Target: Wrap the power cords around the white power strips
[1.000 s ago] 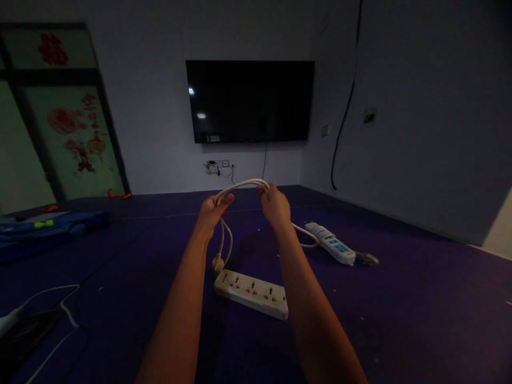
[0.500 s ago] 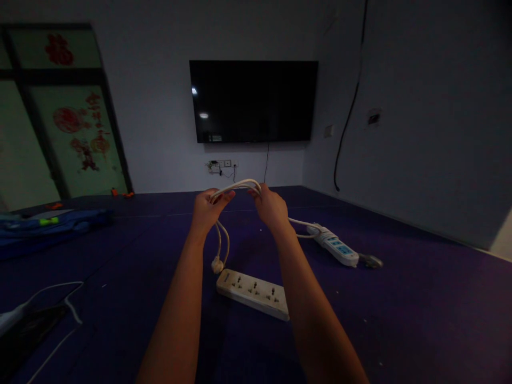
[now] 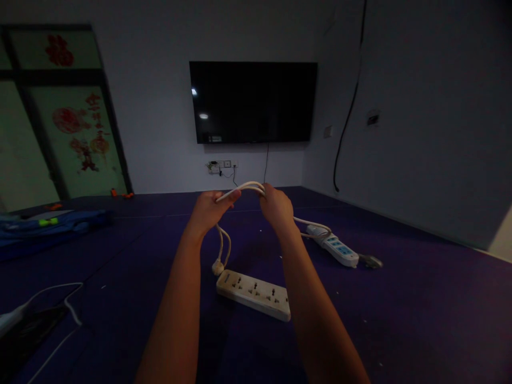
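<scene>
A doubled white cord [image 3: 250, 185] arches between my two hands above the floor. My left hand [image 3: 208, 210] is closed round its left end, thumb laid along the strands. The right end runs into the closed fingers of my right hand [image 3: 277, 207]. From under my left hand the cord hangs down to a plug [image 3: 217, 267], which rests at the corner of a yellowed power strip [image 3: 253, 292]. My right forearm hides that strip's right end. Past my right hand a loop of cord reaches over a second, white power strip [image 3: 340, 249] with blue sockets.
Purple matting [image 3: 144, 277] covers the floor. At left lie blue cloth [image 3: 76, 223] and a dark flat object [image 3: 34, 333] with a white cable [image 3: 60, 346]. A grey plug [image 3: 370, 261] lies beyond the second strip. A television [image 3: 254, 101] hangs on the far wall.
My right hand has shifted slightly right, drawing the cord loop behind it further right. My left thumb now lies flatter along the cord, and the arch sits a little lower.
</scene>
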Tool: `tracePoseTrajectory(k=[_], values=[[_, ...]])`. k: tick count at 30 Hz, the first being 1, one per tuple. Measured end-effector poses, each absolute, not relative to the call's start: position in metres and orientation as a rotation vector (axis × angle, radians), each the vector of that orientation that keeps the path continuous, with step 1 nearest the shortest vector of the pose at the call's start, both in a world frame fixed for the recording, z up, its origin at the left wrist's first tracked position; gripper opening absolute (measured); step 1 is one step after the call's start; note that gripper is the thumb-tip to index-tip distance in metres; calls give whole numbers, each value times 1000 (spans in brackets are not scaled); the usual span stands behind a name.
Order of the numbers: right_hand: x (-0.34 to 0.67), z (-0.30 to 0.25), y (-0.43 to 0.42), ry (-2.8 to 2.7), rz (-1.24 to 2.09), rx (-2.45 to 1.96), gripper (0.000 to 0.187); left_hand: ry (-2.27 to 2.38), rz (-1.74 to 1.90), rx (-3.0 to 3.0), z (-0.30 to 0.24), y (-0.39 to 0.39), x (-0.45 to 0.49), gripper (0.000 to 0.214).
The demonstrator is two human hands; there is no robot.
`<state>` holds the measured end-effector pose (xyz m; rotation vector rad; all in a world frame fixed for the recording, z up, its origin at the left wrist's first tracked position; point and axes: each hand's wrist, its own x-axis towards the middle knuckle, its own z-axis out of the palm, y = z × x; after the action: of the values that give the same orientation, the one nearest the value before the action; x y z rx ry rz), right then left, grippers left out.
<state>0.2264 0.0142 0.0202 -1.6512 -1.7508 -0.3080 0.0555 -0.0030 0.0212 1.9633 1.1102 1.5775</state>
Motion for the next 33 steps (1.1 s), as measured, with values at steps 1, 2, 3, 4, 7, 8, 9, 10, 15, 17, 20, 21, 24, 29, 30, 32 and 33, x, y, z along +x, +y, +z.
tracePoseTrajectory(k=[1, 2, 3, 4, 7, 8, 9, 10, 15, 17, 20, 21, 24, 29, 30, 32, 33], values=[[226, 21, 14, -1754, -307, -1636, 26, 1103, 1626, 1939, 21, -2, 58, 51], [226, 21, 14, -1757, -304, -1611, 26, 1083, 1671, 1900, 20, 0, 61, 53], [227, 21, 14, -1760, -297, -1578, 26, 1057, 1710, 1848, 19, 2, 63, 55], [228, 21, 14, -1766, -287, -1539, 26, 1033, 1746, 1789, 18, 4, 64, 56], [230, 20, 17, -1793, -238, -1445, 25, 1012, 1850, 1587, 17, 8, 64, 55], [230, 18, 18, -1812, -218, -1432, 26, 1014, 1882, 1519, 17, 9, 64, 54], [230, 17, 19, -1838, -196, -1429, 27, 1016, 1905, 1462, 18, 9, 63, 53], [230, 15, 21, -1875, -167, -1432, 28, 1016, 1920, 1417, 18, 8, 63, 53], [231, 2, 33, -2039, 48, -1614, 27, 1020, 1982, 1229, 21, 6, 60, 51], [232, -3, 40, -2042, 214, -1688, 23, 1010, 1984, 1154, 21, 8, 58, 50], [232, -10, 51, -2032, 443, -1609, 31, 976, 1920, 1124, 20, 11, 55, 51], [231, -12, 54, -2034, 475, -1576, 36, 957, 1894, 1130, 20, 12, 54, 51], [225, -15, 59, -1902, 643, -1436, 47, 898, 1821, 1163, 19, 15, 51, 49], [210, -10, 50, -1333, 1136, -972, 42, 792, 1707, 1137, 19, 17, 47, 50], [207, -8, 47, -1271, 1212, -924, 41, 772, 1685, 1125, 20, 17, 47, 50], [202, -6, 44, -1177, 1343, -841, 39, 726, 1649, 1114, 20, 17, 47, 49], [199, -5, 43, -1135, 1404, -798, 38, 703, 1633, 1115, 20, 18, 47, 49]])
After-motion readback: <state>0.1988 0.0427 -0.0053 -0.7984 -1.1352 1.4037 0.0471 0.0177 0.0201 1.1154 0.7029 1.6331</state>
